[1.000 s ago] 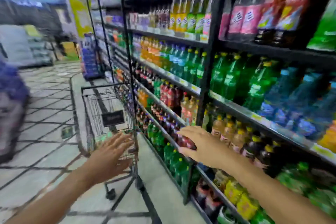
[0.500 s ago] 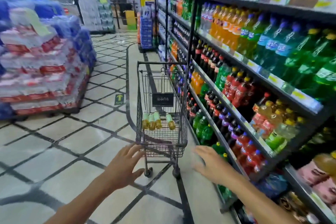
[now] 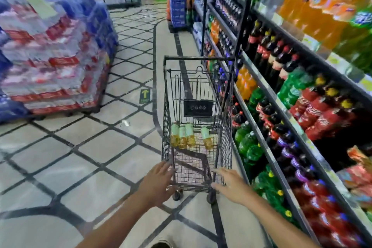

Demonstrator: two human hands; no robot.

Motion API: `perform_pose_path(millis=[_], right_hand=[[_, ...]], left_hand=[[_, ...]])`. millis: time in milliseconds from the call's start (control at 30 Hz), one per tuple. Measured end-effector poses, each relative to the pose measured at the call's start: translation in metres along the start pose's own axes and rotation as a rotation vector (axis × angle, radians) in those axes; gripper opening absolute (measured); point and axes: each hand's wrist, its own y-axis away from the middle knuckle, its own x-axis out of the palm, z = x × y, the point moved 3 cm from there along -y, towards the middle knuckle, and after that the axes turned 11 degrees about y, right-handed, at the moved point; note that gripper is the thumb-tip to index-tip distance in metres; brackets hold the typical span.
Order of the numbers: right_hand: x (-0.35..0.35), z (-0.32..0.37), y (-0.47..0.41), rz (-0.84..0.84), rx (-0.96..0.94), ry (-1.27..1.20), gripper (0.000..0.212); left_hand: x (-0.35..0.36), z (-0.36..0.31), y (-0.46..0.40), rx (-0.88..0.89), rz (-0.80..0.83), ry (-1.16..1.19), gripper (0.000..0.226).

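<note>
Both hands are out front with fingers loose and spread, gripping nothing. The left hand [image 3: 159, 184] is by the near left corner of the black wire shopping cart [image 3: 167, 127] and the right hand [image 3: 231, 186] by its near right corner. Honestly can't tell if they touch the wire. The cart stands in the aisle just beside the soda shelves [image 3: 267, 94] on the right, with four yellow plastic bottles [image 3: 189, 136] lying inside.

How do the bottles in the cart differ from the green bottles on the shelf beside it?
The cart bottles lie on their sides, while the green shelf bottles stand upright. The cart bottles are yellow with pale labels; the green shelf bottles look bulkier. Both are grouped side by side.
</note>
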Motion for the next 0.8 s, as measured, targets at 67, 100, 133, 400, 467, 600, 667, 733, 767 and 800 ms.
perform_pose_path(millis=[67, 100, 133, 400, 467, 600, 667, 733, 767, 800], right_hand=[[-0.007, 0.003, -0.033, 0.011, 0.021, -0.011, 0.064], [-0.009, 0.004, -0.048, 0.019, 0.039, -0.02, 0.063], [-0.011, 0.004, -0.062, 0.02, 0.06, -0.035, 0.063], [-0.008, 0.005, -0.156, 0.106, 0.219, -0.124, 0.065], [-0.007, -0.002, -0.181, 0.144, 0.254, -0.123, 0.064], [-0.012, -0.017, -0.233, 0.212, 0.31, -0.132, 0.061], [-0.011, -0.027, -0.265, 0.247, 0.32, -0.164, 0.061], [-0.003, -0.042, -0.303, 0.26, 0.333, -0.191, 0.056], [0.003, -0.05, -0.323, 0.257, 0.339, -0.204, 0.054], [0.009, -0.059, -0.343, 0.256, 0.341, -0.214, 0.052]], left_hand=[[-0.004, 0.009, -0.031, 0.006, 0.047, 0.022, 0.11], [-0.006, 0.015, -0.046, 0.018, 0.072, 0.019, 0.1], [-0.008, 0.021, -0.063, 0.035, 0.092, 0.004, 0.085], [-0.029, 0.085, -0.194, 0.069, 0.167, 0.05, 0.077], [-0.031, 0.1, -0.226, 0.065, 0.191, 0.057, 0.071], [-0.016, 0.118, -0.28, 0.028, 0.291, 0.058, 0.071], [-0.005, 0.121, -0.307, 0.002, 0.336, 0.059, 0.07], [0.01, 0.122, -0.336, -0.015, 0.336, 0.051, 0.068], [0.018, 0.123, -0.35, -0.019, 0.338, 0.043, 0.068], [0.029, 0.123, -0.364, -0.028, 0.357, 0.034, 0.068]])
